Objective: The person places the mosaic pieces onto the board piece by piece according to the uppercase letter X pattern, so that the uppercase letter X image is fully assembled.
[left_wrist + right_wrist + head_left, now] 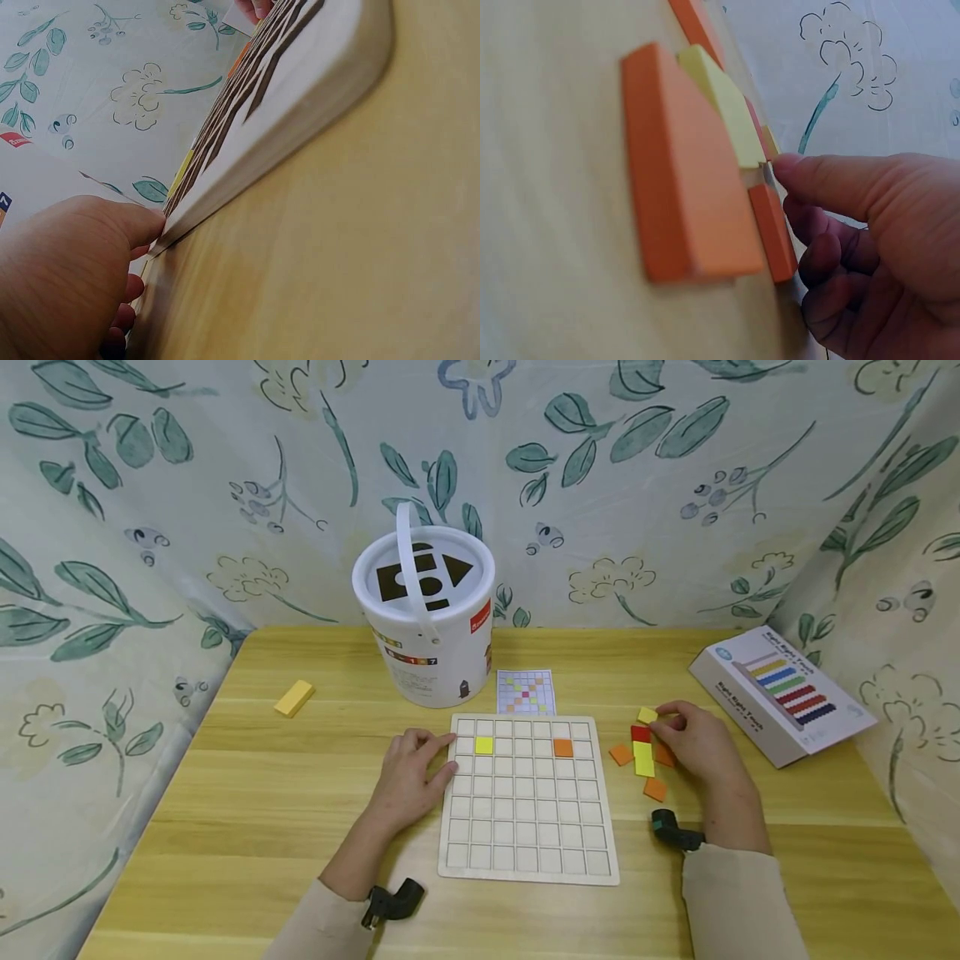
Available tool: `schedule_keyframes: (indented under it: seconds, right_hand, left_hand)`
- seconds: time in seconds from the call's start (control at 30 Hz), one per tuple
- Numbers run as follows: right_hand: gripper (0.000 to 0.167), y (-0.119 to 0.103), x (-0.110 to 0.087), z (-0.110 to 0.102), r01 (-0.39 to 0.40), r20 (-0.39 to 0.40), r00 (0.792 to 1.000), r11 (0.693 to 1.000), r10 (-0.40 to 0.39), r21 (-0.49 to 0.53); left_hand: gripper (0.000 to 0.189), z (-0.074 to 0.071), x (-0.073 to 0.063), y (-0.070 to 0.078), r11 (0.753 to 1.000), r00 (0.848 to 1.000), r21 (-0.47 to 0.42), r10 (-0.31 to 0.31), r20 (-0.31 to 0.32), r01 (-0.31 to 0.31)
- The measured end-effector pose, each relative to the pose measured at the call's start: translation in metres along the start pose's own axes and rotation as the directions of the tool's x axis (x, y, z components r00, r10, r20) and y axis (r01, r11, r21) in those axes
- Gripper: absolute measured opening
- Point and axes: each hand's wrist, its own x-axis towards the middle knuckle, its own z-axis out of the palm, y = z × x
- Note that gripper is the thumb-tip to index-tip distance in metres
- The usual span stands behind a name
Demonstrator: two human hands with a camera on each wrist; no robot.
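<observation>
A pale square-grid board (525, 810) lies on the table with one yellow tile (484, 745) and one orange tile (563, 748) in its upper rows. My left hand (408, 781) rests at the board's left edge, thumb and fingertips against its side; in the left wrist view the thumb touches the rim (247, 187). To the right, my right hand (697, 743) pinches a small yellow tile (647, 715) at the top of a loose group. That group has a red tile (641, 733), other yellow tiles (643, 758) and several orange tiles (655, 789), one partly under the hand.
Behind the board lies a printed pattern card (525, 692), next to a white lidded bucket (442, 652) with a raised handle. A yellow block (294, 698) sits far left. At the right stands a white box (780, 693). Floral cloth (600, 510) hangs behind the table.
</observation>
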Motion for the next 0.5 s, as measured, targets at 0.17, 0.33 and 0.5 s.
schedule_keyframes:
  seconds: [0.17,0.33,0.5]
  right_hand:
    - [0.051,-0.004,-0.003,-0.001,0.01,-0.012,1.0,1.0,-0.01,0.02]
    - [0.052,-0.019,-0.011,-0.004,0.069,-0.01,0.998,0.997,-0.069,0.015]
    - [0.049,-0.04,-0.022,-0.006,0.133,0.011,0.991,0.991,-0.133,0.012]
  left_hand:
    - [0.044,0.0,0.0,0.001,1.0,1.0,0.002,0.004,-0.005,-0.004]
    - [0.045,0.0,0.0,0.0,1.0,1.0,0.001,-0.001,-0.002,0.001]
    - [0.045,0.0,0.0,0.0,1.0,1.0,-0.001,0.0,-0.006,0.0]
